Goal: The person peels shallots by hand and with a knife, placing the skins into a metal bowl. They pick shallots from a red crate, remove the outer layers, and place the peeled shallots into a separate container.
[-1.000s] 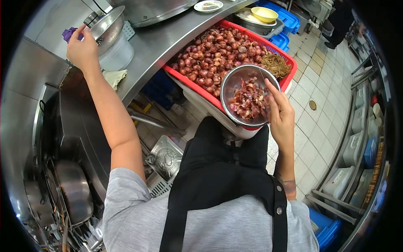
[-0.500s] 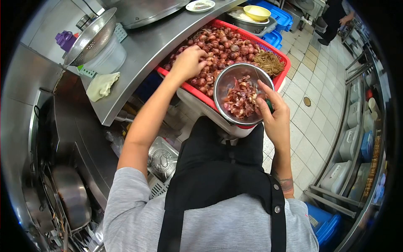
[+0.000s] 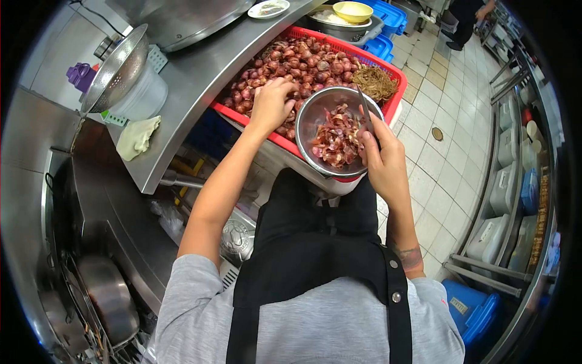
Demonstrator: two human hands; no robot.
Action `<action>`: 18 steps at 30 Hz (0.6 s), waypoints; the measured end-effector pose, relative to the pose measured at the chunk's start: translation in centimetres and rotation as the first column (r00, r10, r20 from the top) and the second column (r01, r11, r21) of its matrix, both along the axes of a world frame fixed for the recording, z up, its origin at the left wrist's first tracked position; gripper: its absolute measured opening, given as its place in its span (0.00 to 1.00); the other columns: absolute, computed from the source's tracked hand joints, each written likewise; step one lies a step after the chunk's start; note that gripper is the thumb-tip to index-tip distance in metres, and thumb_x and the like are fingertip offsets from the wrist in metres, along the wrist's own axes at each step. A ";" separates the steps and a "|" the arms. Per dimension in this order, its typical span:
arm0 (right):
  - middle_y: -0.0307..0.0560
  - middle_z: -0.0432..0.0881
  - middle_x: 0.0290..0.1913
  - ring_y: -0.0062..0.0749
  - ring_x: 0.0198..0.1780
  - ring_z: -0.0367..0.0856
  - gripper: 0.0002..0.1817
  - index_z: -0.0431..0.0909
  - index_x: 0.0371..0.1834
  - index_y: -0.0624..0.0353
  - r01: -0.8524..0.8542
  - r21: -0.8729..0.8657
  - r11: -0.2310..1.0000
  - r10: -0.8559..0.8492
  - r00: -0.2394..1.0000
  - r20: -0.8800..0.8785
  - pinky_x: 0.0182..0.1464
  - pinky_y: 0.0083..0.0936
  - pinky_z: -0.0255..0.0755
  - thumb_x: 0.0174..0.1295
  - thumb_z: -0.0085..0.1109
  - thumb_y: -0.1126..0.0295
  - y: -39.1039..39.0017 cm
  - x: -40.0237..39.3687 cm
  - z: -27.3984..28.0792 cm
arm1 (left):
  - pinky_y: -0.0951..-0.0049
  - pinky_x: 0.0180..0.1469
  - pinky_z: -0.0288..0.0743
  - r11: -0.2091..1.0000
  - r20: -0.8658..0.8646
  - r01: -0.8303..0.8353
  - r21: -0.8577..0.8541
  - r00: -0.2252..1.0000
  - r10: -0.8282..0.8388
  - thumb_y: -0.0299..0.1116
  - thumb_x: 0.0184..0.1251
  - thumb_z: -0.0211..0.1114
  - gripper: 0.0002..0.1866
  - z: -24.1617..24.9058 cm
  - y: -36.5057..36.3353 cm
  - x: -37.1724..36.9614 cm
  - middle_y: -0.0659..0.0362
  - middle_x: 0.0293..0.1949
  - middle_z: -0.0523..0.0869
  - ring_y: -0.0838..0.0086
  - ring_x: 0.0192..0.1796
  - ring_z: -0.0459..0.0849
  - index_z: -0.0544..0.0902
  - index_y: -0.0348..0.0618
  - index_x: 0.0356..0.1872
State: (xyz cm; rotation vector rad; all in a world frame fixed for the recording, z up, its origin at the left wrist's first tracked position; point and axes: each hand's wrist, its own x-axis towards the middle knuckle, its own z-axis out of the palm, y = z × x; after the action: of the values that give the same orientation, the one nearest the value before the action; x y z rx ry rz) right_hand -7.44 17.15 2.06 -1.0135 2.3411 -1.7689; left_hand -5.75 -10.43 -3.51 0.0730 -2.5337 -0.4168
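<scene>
A red plastic basket (image 3: pixel 397 91) holds a heap of small red shallots (image 3: pixel 321 64). My left hand (image 3: pixel 271 108) is low over the shallots near the basket's front left side, its fingers curled; what lies between the fingertips is hidden. A steel bowl (image 3: pixel 307 121) rests at the basket's front edge, with papery shallot skins and trimmings (image 3: pixel 336 136) inside. My right hand (image 3: pixel 386 155) is closed around a small knife (image 3: pixel 365 109) at the bowl's right rim. The blade points up and away from me, and the handle is mostly hidden in the palm.
Dried root-like strands (image 3: pixel 374 83) lie at the basket's right end. On the left, a steel counter (image 3: pixel 194 79) carries a colander (image 3: pixel 118 70) and a pale cloth (image 3: pixel 138 138). Shelving with tubs (image 3: pixel 500 191) lines the right. Another person (image 3: pixel 465 21) stands far back.
My left hand has shifted slightly toward me over the shallots. The knife blade shows more clearly in my right hand. The whole view has shifted a little.
</scene>
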 end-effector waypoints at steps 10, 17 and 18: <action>0.51 0.75 0.27 0.35 0.28 0.75 0.15 0.77 0.54 0.62 -0.079 -0.035 0.996 0.079 0.997 0.013 0.35 0.27 0.69 0.65 0.52 0.70 -0.6 0.1 1.3 | 0.79 0.41 0.77 0.032 -0.176 0.181 0.983 0.978 -0.113 0.20 0.55 0.68 0.19 5.0 7.8 3.1 0.60 0.36 0.82 0.78 0.37 0.81 0.75 0.36 0.48; 0.53 0.82 0.50 0.39 0.52 0.81 0.17 0.76 0.56 0.58 -0.132 -0.154 0.979 0.145 0.987 0.075 0.54 0.27 0.71 0.63 0.54 0.71 -0.7 0.3 1.1 | 0.80 0.42 0.79 -0.123 -0.238 0.220 0.968 0.958 -0.160 0.20 0.60 0.64 0.16 4.7 11.6 4.4 0.56 0.40 0.85 0.77 0.39 0.84 0.79 0.32 0.50; 0.53 0.82 0.50 0.38 0.52 0.81 0.18 0.76 0.56 0.57 -0.146 -0.143 0.979 0.162 0.981 0.109 0.54 0.27 0.71 0.63 0.55 0.71 -0.4 0.2 1.0 | 0.80 0.42 0.79 -0.131 -0.244 0.223 0.966 0.954 -0.175 0.21 0.60 0.64 0.16 4.7 11.8 4.5 0.56 0.40 0.85 0.78 0.38 0.84 0.79 0.32 0.50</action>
State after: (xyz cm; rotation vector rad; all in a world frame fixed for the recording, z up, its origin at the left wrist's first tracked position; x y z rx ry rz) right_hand -7.24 16.73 3.02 -1.0420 2.0387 -1.8913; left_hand -1.20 1.35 1.16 0.2308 -1.4532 -2.4102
